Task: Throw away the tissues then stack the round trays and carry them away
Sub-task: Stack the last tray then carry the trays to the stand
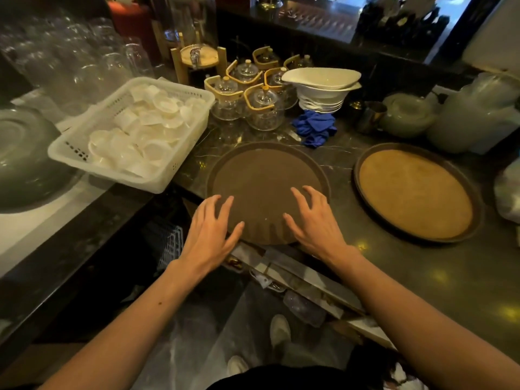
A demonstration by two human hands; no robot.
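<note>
A: Surface first. What's the counter?

B: Dark marbled stone counter [351, 161], glossy, small yellow light glints on it. Near edge drops to a lower shelf with clutter, too dim to name. Pale floor below, two light shoes visible.

A: Trays?

B: Two round trays. Dark brown tray [264, 175] sits centre, its near rim hanging over the counter edge. Tan-lined tray [413, 192] lies flat to the right, well apart from the first.

A: Hands?

B: Left hand [211, 229] at the brown tray's near-left rim, fingers spread, gripping nothing. Right hand [312, 218] on the near-right part, fingers spread and slightly curled, fingertips over the tray surface. Contact or hover, cannot tell. Both arms bare.

A: Tissues?

B: None I can pick out.

A: Rest of the counter?

B: White perforated plastic basket [180, 170] on the left, full of small white cups. Behind the brown tray, a cluster of glass teapots [253, 105] with wood-coloured handles. Stack of white bowls [323, 91] beside them, crumpled blue cloth [315, 128] just in front of the stack. Small metal cup [368, 116] and greenish lidded pots [408, 114] far right.

A: Room?

B: Dim bar area. Rows of clear glasses [70, 57] upper left, glass drinks dispenser [197, 38] on a wooden stand, dark back shelf with bottles.
</note>
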